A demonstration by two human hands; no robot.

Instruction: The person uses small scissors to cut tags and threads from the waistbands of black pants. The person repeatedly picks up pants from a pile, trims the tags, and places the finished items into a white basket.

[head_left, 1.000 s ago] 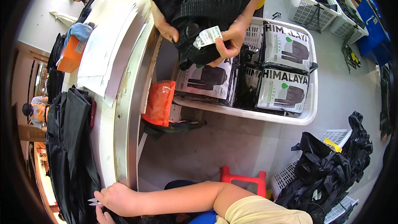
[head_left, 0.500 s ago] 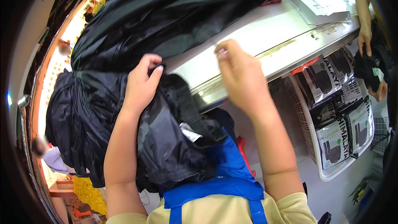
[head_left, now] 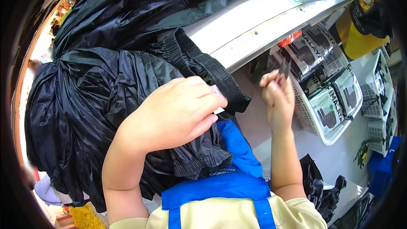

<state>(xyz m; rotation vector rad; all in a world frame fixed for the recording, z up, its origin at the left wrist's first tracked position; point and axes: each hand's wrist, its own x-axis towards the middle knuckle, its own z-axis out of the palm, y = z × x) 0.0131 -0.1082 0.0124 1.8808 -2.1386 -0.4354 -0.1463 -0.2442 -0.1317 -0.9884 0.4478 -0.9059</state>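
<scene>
A black garment (head_left: 140,70) of thin, shiny fabric, with gathered elastic edges, lies bunched over my lap and against the table. My left hand (head_left: 169,112) is closed over it near the elastic band (head_left: 203,61), and the fingers pinch a small white label (head_left: 218,110) that partly shows. To the right, away from the fabric, my right hand (head_left: 280,104) is raised. Small metal thread snips (head_left: 285,71) stick up out of its closed fingers, blades pointing upward. How far the snips are open is hard to make out.
The white table (head_left: 241,17) runs along the far side, with more black fabric (head_left: 140,6) heaped on it. A white basket (head_left: 328,140) of flat packages stands right of my right hand. Further right are a yellow and black item (head_left: 356,32) and more white baskets (head_left: 375,89).
My left hand has moved right and down onto the label. My right hand has moved right and now shows the snips. My view has shifted; the other person's hands have left the right edge.
</scene>
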